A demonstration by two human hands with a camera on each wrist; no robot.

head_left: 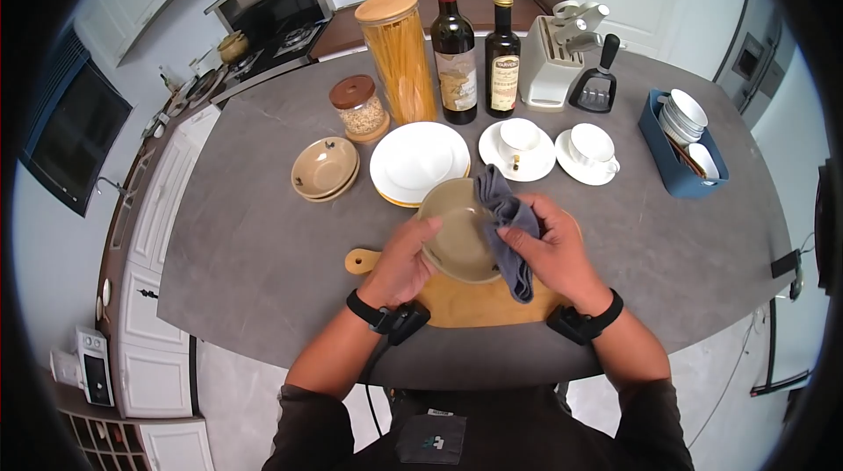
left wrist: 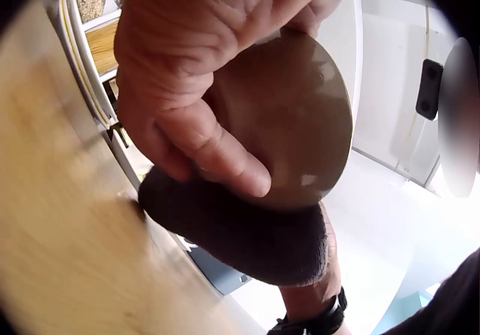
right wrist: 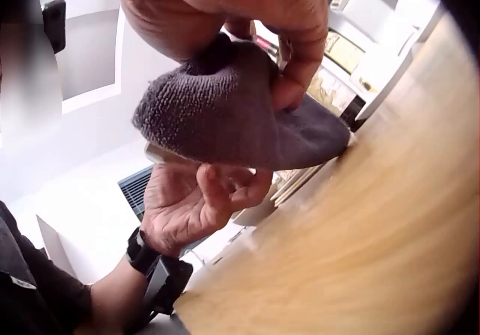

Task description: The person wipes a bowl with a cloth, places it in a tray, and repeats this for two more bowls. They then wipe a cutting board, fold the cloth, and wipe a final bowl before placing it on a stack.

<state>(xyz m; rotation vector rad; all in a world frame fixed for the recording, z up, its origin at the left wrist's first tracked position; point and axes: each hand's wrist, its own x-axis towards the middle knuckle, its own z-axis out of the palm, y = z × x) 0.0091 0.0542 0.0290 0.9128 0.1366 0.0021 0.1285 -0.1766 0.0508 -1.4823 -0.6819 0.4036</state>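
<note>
Grey worktop [head_left: 263, 234] in white-cupboard kitchen; wooden board [head_left: 474, 304] near front edge. Board mostly hidden under hands; wrist views blurred at edges. Tan bowl [head_left: 457, 234] held tilted above board. Left hand [head_left: 399, 265] grips bowl's left rim, thumb inside. Right hand [head_left: 549, 256] clutches grey cloth [head_left: 509, 225] against bowl's right rim.

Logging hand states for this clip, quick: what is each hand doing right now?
Left hand: grips the tan bowl by its rim.
Right hand: holds the grey cloth against the bowl.
</note>
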